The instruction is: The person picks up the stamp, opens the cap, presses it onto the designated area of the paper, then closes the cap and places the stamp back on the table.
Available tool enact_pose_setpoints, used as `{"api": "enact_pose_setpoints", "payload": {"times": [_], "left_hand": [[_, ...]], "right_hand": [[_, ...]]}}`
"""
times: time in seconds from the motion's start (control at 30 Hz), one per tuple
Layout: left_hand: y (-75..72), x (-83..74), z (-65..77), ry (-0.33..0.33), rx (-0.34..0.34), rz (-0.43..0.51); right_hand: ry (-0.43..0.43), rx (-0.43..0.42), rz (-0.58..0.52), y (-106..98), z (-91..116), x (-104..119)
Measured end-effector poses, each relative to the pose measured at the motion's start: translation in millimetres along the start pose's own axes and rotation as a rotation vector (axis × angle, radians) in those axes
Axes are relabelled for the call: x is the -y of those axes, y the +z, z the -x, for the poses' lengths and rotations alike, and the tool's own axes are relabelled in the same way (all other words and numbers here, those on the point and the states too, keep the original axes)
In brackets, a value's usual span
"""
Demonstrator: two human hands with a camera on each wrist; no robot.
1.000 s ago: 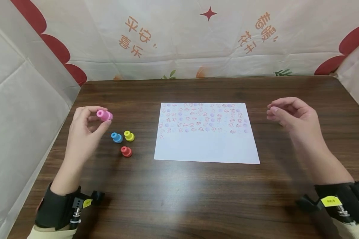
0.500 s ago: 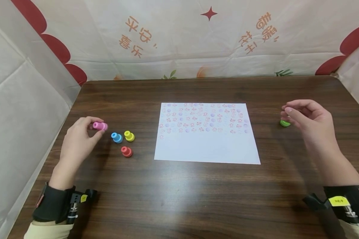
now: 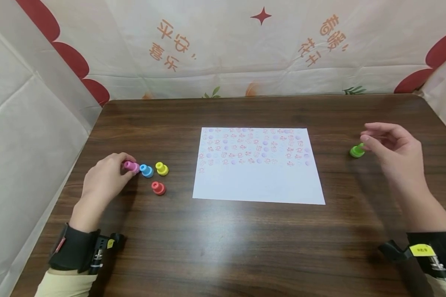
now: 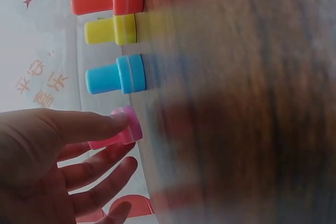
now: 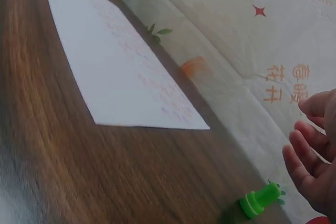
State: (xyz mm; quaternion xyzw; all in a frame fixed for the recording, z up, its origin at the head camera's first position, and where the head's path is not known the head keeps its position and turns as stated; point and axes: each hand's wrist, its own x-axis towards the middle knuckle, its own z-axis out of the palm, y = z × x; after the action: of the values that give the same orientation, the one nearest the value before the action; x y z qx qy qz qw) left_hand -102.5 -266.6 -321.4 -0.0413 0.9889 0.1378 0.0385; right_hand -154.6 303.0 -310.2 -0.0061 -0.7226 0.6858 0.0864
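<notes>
My left hand (image 3: 109, 177) pinches a small pink stamp (image 4: 135, 125) between thumb and fingers, low at the table on the left. Right beside it stands a blue stamp (image 3: 146, 170), with a yellow stamp (image 3: 162, 168) and a red stamp (image 3: 158, 188) further right. In the left wrist view these three stand upright in a row while the pink one tilts. On the right side, my right hand (image 3: 399, 154) hovers with loosely bent fingers and nothing in them. A green stamp (image 5: 260, 200) stands on the table just beside its fingertips, apart from them in the right wrist view.
A white sheet of paper (image 3: 260, 183) lies mid-table, its upper part covered in rows of faint red and purple prints. The brown wooden table (image 3: 223, 247) ends at a printed white cloth (image 3: 223, 49) behind and a white cloth on the left.
My left hand has lowered the pink stamp, first drawing left, then back right beside the blue one. My right hand has moved right, and the green stamp has come into view.
</notes>
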Motion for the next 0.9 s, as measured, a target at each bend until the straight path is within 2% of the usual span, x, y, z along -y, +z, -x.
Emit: {"api": "enact_pose_setpoints", "payload": {"times": [0.17,0.27,0.33,0.53,0.9], "left_hand": [[1.6,-0.6,-0.4,0.004,0.030,-0.034],[1.9,-1.1,-0.4,-0.001,0.043,-0.042],[2.0,-1.9,-0.5,-0.009,0.055,-0.040],[-1.1,-3.9,1.6,-0.026,0.075,-0.016],[-7.2,-11.5,7.3,-0.013,-0.029,0.023]], "right_hand": [[-0.066,-0.024,0.712,-3.3,-0.2,-4.4],[-0.108,0.016,0.931,-4.6,-1.8,-9.1],[-0.106,0.051,0.998,-5.4,-3.0,-12.6],[-0.028,0.135,1.115,-9.0,-4.6,-19.6],[0.004,0.097,1.098,-8.1,-5.8,-21.8]]}}
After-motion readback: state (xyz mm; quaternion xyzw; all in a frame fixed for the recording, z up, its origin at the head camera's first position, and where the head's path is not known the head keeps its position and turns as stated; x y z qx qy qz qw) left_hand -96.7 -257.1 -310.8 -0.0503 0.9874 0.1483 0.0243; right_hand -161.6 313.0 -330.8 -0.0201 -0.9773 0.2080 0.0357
